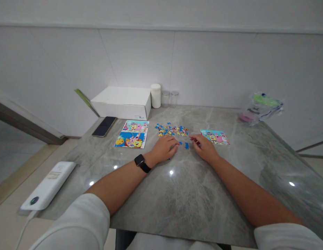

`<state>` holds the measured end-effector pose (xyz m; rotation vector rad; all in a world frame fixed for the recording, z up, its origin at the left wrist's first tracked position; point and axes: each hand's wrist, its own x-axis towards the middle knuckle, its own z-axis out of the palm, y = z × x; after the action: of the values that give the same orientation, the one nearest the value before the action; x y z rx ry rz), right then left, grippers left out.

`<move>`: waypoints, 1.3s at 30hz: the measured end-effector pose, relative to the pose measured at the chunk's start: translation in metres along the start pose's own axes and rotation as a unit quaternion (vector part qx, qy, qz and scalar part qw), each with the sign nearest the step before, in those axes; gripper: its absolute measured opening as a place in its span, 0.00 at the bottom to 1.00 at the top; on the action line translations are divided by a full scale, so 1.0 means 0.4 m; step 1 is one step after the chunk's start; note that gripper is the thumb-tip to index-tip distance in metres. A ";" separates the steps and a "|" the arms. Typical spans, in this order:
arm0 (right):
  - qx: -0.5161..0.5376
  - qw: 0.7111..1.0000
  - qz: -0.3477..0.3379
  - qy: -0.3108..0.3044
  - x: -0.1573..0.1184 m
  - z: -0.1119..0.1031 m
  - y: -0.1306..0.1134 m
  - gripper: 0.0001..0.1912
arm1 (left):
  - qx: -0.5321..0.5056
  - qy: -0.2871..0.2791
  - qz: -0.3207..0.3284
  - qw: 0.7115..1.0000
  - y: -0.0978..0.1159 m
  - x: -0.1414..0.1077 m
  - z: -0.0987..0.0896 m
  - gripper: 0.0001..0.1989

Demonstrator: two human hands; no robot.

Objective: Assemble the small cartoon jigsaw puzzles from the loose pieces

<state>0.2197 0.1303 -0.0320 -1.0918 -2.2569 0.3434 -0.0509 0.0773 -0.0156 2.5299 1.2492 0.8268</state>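
Observation:
My left hand [165,148], a black watch on its wrist, rests on the grey table with its fingers bent together. At its fingertips is a small blue puzzle piece [180,143], which it appears to pinch. To the right, my right hand [204,147] hovers low with loosely bent fingers, thumb a little apart, and I see nothing between them. A joined bit of blue puzzle [187,146] lies between the hands. Beyond them spreads a pile of colourful puzzle pieces [173,130]. Part of another blue piece [168,159] peeks out beneath my left hand.
Cartoon picture sheets [132,134] lie left of the pile, and a cartoon card [218,136] lies right. A phone [104,126], a white box [122,100], a white bottle [156,96] and two glass jars [170,99] stand behind. A plastic bag [262,107] and a white power bank [49,185] flank the table.

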 end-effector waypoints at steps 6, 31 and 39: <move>0.013 1.000 0.009 -0.007 0.001 0.011 0.014 0.19 | -0.001 0.001 -0.023 1.000 -0.027 -0.002 0.013 0.12; 0.036 0.999 -0.004 -0.021 0.009 0.020 0.027 0.15 | -0.017 0.017 -0.053 0.998 -0.023 0.001 0.013 0.12; 0.032 0.999 -0.001 -0.024 0.009 0.019 0.029 0.15 | -0.006 0.027 -0.066 0.997 -0.032 0.004 0.018 0.10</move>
<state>0.2203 0.1407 -0.0419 -1.0594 -2.2714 0.4435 -0.0548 0.0871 -0.0261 2.3995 1.4070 0.8755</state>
